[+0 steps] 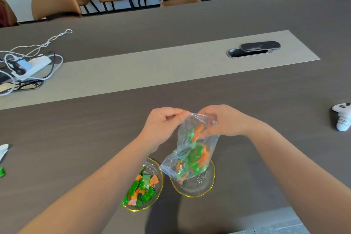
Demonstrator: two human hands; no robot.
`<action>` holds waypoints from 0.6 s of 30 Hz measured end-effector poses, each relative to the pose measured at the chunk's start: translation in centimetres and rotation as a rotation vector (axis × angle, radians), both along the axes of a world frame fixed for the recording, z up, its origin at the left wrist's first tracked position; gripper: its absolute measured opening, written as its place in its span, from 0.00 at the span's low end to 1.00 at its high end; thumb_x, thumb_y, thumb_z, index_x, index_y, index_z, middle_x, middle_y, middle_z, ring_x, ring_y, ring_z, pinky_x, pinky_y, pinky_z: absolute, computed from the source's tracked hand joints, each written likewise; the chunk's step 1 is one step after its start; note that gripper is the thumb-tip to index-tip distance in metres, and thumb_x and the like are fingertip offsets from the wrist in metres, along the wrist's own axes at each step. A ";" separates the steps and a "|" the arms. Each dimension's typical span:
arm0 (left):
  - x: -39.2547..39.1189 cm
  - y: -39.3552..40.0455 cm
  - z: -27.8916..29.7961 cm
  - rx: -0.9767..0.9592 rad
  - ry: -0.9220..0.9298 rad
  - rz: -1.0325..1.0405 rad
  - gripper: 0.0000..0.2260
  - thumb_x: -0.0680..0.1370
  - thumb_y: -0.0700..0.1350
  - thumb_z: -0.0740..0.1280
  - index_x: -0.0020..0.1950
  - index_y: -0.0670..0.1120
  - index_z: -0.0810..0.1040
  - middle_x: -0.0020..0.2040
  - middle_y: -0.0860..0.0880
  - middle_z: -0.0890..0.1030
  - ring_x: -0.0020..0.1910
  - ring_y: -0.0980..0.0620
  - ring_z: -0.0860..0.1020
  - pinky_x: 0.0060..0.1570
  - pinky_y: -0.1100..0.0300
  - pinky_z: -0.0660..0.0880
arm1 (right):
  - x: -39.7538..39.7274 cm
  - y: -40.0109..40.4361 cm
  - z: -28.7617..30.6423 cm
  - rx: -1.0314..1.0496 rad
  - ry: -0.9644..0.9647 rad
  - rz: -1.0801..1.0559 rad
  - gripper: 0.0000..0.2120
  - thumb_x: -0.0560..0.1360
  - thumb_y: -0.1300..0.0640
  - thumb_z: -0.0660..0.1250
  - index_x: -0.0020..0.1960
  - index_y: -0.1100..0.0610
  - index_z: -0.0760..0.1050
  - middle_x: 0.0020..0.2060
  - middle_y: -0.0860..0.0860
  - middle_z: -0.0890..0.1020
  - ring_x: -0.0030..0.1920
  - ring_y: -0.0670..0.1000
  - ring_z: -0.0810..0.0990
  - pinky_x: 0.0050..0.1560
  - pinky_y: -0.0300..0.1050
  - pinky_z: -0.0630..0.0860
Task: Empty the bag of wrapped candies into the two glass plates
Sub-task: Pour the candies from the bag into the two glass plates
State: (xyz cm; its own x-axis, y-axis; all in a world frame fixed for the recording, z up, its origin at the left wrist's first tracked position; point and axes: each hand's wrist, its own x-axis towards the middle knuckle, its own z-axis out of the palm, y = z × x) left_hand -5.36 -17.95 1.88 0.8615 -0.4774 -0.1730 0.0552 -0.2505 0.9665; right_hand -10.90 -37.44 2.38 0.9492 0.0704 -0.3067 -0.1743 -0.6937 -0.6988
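Both hands grip one clear bag [191,150] upside down: left hand [161,125] pinching its upper corner, right hand [222,121] clutching the other. Bag mouth hangs over the right glass plate [199,190]. Left glass plate [152,182], at 9 o'clock beside it, holds green and orange candies [142,188].

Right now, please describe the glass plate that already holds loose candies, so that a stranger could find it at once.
On the long brown table, look at the near edge, below the person's hands. Two gold-rimmed glass plates sit side by side there. The wanted one is the left plate, heaped with loose green and orange candies; the right plate lies under the plastic bag.
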 end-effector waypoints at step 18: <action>-0.6 0.7 1.3 -0.076 0.050 0.004 0.06 0.75 0.40 0.68 0.42 0.43 0.84 0.36 0.53 0.85 0.41 0.57 0.83 0.48 0.61 0.80 | -0.8 -2.8 0.3 -0.067 0.164 0.031 0.12 0.71 0.63 0.70 0.50 0.50 0.78 0.44 0.47 0.82 0.40 0.54 0.82 0.41 0.39 0.79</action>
State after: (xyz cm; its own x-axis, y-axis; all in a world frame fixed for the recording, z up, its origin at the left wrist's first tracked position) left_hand -5.99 -17.21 3.14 0.8549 -0.4870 -0.1788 0.1044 -0.1761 0.9788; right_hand -11.69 -40.27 2.71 0.8836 0.0730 -0.4625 -0.2600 -0.7449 -0.6144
